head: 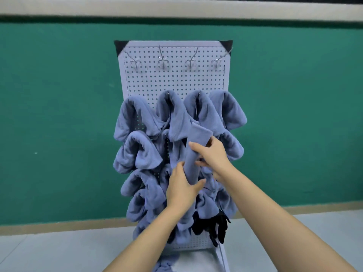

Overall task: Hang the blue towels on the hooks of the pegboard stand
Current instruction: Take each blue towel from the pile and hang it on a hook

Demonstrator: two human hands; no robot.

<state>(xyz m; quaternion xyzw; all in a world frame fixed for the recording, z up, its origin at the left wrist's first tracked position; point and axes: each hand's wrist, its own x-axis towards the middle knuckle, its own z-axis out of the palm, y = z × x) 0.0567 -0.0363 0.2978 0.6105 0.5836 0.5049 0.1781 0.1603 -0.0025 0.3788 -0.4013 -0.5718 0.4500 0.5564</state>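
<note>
Head view, one entry per item:

- Pegboard stand point(174, 79): white, perforated, upright on a pale floor point(59, 248) before a green wall point(59, 95); dark corner caps at the top.
- Hooks point(163, 59): four wire hooks in the top row, bare.
- Hung towels point(137, 118): blue, draped in crowded rows from mid-board to near the base, overlapping one another.
- Held towel point(196, 150): blue, folded into a long narrow strip, upright in front of the hung rows at mid-board, held in both hands.
- Left hand point(182, 189): grips the strip's lower part, thumb across the front.
- Right hand point(212, 154): just above the left; fingers point(194, 148) curled round the strip's middle.
- Black cloth point(214, 226): hanging low on the right of the board.
- Further blue towel point(167, 264): lying on the floor at the foot of the stand.
</note>
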